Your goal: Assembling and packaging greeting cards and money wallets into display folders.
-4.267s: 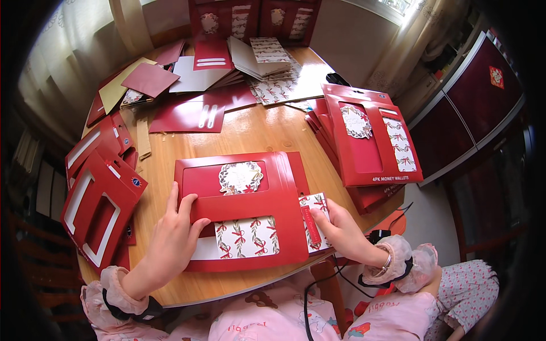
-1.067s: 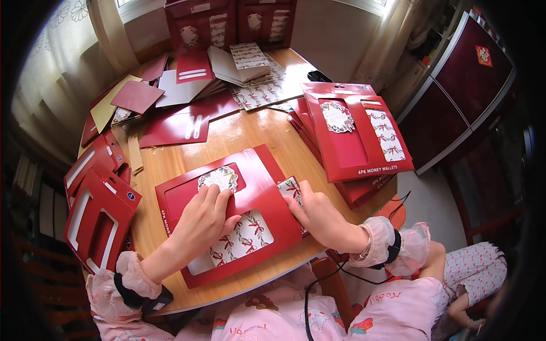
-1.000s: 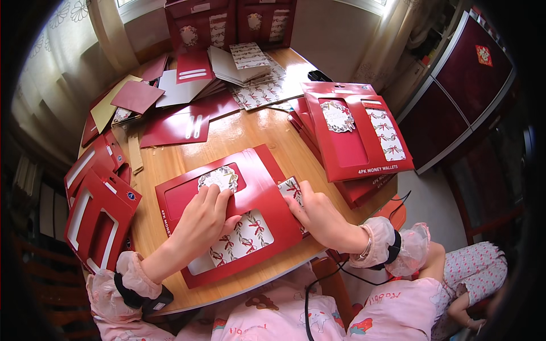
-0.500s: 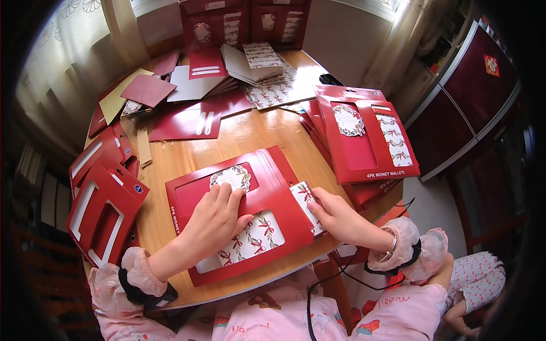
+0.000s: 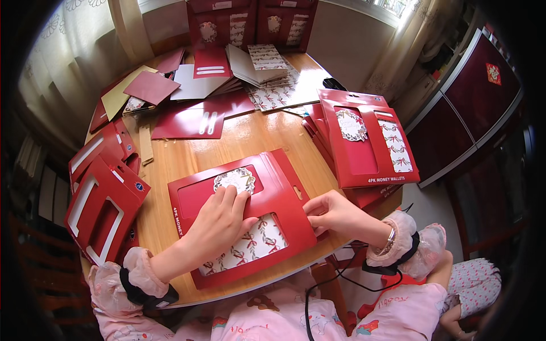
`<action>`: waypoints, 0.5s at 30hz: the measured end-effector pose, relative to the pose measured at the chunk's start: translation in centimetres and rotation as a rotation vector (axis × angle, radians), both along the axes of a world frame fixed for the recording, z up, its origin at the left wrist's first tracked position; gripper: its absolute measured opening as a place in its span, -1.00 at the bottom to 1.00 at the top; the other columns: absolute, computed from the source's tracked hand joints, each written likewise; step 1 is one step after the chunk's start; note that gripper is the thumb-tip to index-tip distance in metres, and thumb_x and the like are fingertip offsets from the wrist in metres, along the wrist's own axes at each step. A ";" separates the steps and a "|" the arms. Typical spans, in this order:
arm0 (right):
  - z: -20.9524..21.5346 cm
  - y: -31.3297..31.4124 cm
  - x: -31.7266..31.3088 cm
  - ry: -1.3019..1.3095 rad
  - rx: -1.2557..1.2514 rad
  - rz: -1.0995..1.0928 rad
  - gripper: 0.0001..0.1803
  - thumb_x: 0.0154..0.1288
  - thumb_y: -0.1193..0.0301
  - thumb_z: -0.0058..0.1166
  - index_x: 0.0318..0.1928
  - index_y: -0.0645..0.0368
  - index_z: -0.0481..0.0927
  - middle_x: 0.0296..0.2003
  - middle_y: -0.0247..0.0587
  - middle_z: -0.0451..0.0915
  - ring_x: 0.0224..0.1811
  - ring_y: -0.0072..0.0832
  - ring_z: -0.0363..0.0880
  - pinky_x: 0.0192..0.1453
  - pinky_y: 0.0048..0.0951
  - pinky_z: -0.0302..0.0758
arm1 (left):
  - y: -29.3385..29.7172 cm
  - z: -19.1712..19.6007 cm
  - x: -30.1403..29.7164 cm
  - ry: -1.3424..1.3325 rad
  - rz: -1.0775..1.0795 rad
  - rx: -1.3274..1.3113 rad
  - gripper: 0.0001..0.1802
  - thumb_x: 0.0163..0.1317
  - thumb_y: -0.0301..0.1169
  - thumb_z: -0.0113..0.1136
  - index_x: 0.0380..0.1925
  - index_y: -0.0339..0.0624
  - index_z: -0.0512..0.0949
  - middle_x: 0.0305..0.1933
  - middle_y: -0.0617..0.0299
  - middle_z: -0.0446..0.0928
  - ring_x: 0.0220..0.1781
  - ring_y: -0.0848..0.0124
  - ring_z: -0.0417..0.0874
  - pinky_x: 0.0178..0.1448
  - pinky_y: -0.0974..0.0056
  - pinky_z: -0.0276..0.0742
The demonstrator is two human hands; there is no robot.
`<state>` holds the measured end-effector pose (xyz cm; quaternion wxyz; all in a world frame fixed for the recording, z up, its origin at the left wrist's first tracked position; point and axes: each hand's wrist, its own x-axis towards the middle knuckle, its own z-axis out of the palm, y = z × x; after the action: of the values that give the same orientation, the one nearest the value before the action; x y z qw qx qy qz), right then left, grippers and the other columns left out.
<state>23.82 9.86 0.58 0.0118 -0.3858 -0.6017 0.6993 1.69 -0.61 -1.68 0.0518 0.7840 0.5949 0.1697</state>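
Note:
A red cardboard sleeve (image 5: 278,193) with cut-out windows lies on the table before me. A wreath tag (image 5: 239,175) shows in its upper window, and white card with red bows and green sprigs (image 5: 259,244) fills the lower one. My left hand (image 5: 219,219) rests flat on the sleeve's front, fingers stretched out across its middle and onto the tag's lower edge. At the sleeve's right end, by the hang hole, my right hand (image 5: 344,219) has its thumb and fingers closed on the edge. Its fingertips are partly hidden there.
Filled red packages (image 5: 364,142) are stacked at the right. Flat red sleeves (image 5: 108,204) with cut-outs lie at the left. Loose cards and envelopes (image 5: 199,85) spread over the far side of the wooden table (image 5: 244,133). A black cable (image 5: 310,301) hangs near my lap. Another person (image 5: 469,290) is at lower right.
The bow-patterned card that stuck out of the sleeve's right end has gone inside, out of sight there. My right hand has shifted from that card to the sleeve's edge; my left hand stays put.

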 end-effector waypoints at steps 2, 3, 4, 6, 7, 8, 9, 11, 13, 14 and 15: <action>-1.1 0.5 -0.6 0.047 -0.064 -0.008 -0.76 0.17 0.52 0.02 -0.16 0.43 0.50 -0.33 -0.19 0.58 -0.35 -0.58 0.57 -0.27 -0.60 0.54 | -0.2 -0.4 -0.3 0.012 0.031 -0.003 -0.55 0.10 -0.32 0.09 -0.10 -0.40 0.27 -0.23 -0.06 0.27 -0.15 0.08 0.32 -0.01 0.16 0.28; -1.6 0.8 -0.8 0.087 -0.122 -0.029 -0.77 0.17 0.52 0.02 -0.17 0.42 0.51 -0.32 -0.20 0.58 -0.34 -0.60 0.57 -0.26 -0.62 0.54 | -0.4 -0.6 -0.5 0.020 0.048 0.000 -0.55 0.10 -0.32 0.09 -0.10 -0.40 0.27 -0.23 -0.06 0.27 -0.15 0.08 0.32 -0.01 0.16 0.28; -1.7 0.7 -0.7 0.083 -0.119 -0.033 -0.77 0.17 0.52 0.02 -0.17 0.42 0.51 -0.32 -0.20 0.58 -0.34 -0.60 0.57 -0.26 -0.62 0.54 | -0.4 -0.5 -0.7 -0.012 0.036 -0.004 -0.55 0.10 -0.32 0.09 -0.10 -0.40 0.27 -0.23 -0.05 0.27 -0.15 0.09 0.32 -0.01 0.16 0.28; -1.8 0.4 -0.3 0.097 -0.250 -0.046 -0.74 0.16 0.48 0.05 -0.16 0.40 0.51 -0.29 -0.18 0.58 -0.34 -0.56 0.58 -0.20 -0.60 0.54 | -0.4 -0.3 -0.8 -0.010 0.018 -0.011 -0.56 0.10 -0.32 0.09 -0.11 -0.40 0.27 -0.24 -0.05 0.27 -0.15 0.09 0.32 -0.01 0.16 0.28; -1.7 0.4 -0.2 0.097 -0.250 -0.045 -0.74 0.16 0.48 0.05 -0.16 0.40 0.51 -0.29 -0.18 0.58 -0.34 -0.56 0.58 -0.20 -0.60 0.54 | -0.6 -0.2 -0.8 -0.001 0.007 -0.022 -0.56 0.10 -0.32 0.09 -0.11 -0.39 0.27 -0.24 -0.05 0.27 -0.15 0.09 0.32 -0.01 0.16 0.28; -1.5 0.4 -0.2 0.086 -0.252 -0.038 -0.73 0.16 0.47 0.05 -0.16 0.40 0.51 -0.29 -0.18 0.58 -0.33 -0.56 0.57 -0.20 -0.60 0.54 | -0.6 -0.1 -0.7 -0.002 0.010 -0.023 -0.56 0.10 -0.32 0.09 -0.11 -0.39 0.27 -0.24 -0.05 0.27 -0.15 0.09 0.32 -0.01 0.16 0.28; -1.4 0.4 -0.3 0.076 -0.254 -0.030 -0.73 0.15 0.46 0.06 -0.15 0.39 0.51 -0.29 -0.19 0.58 -0.32 -0.57 0.57 -0.20 -0.60 0.54 | -0.6 0.0 -0.7 -0.023 0.006 -0.013 -0.57 0.10 -0.32 0.09 -0.11 -0.39 0.27 -0.24 -0.05 0.27 -0.16 0.09 0.32 -0.01 0.15 0.27; -1.5 0.3 -0.5 0.087 -0.227 -0.009 -0.72 0.15 0.46 0.07 -0.15 0.39 0.51 -0.29 -0.19 0.58 -0.32 -0.57 0.57 -0.20 -0.60 0.53 | -0.5 -0.1 -0.5 -0.049 -0.002 -0.006 -0.57 0.10 -0.32 0.09 -0.12 -0.38 0.27 -0.25 -0.04 0.27 -0.16 0.08 0.31 -0.01 0.15 0.27; -1.6 0.3 -0.5 0.100 -0.199 0.015 -0.71 0.15 0.45 0.08 -0.15 0.40 0.51 -0.29 -0.19 0.58 -0.31 -0.57 0.57 -0.21 -0.60 0.53 | -0.4 -0.3 -0.4 -0.014 -0.004 0.002 -0.58 0.10 -0.31 0.09 -0.12 -0.37 0.27 -0.25 -0.04 0.26 -0.17 0.08 0.31 -0.01 0.16 0.27; -1.6 0.3 -0.5 0.105 -0.201 0.003 -0.70 0.14 0.45 0.08 -0.15 0.40 0.51 -0.29 -0.19 0.58 -0.32 -0.58 0.56 -0.22 -0.60 0.53 | -0.4 -0.3 -0.4 -0.015 -0.002 0.002 -0.58 0.10 -0.31 0.09 -0.12 -0.37 0.27 -0.25 -0.04 0.26 -0.17 0.08 0.31 -0.01 0.16 0.27; -1.6 0.3 -0.4 0.109 -0.202 -0.009 -0.70 0.14 0.45 0.09 -0.15 0.41 0.51 -0.29 -0.20 0.58 -0.32 -0.59 0.56 -0.23 -0.60 0.52 | -0.4 -0.3 -0.5 -0.021 -0.002 0.003 -0.58 0.10 -0.31 0.09 -0.12 -0.37 0.27 -0.25 -0.03 0.26 -0.17 0.09 0.31 -0.02 0.16 0.27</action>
<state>23.39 10.21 -1.06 0.0086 -0.3490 -0.5248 0.7764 1.22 -0.99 -2.01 0.0570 0.7829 0.5932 0.1789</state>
